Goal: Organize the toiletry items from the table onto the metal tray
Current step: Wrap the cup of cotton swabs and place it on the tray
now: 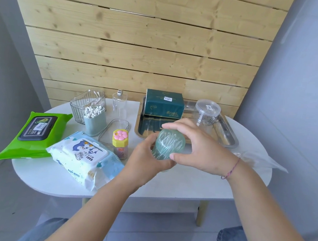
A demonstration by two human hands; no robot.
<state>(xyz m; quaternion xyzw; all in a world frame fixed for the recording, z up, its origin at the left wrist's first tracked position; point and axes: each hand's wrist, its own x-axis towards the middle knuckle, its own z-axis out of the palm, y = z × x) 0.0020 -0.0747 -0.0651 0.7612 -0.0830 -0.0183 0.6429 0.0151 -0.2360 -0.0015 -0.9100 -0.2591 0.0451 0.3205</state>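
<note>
A: What are the hands doing?
B: The left hand (pixel 147 155) and right hand (pixel 199 148) are both gripping one green swab jar (pixel 168 145) above the desk (pixel 168 185), just before the metal tray (pixel 231 139).
A: What is sitting on the tray?
B: One tissue pack (pixel 164 106) and one clear jar (pixel 207 114). Two wipes packs are lying on the left.
</note>
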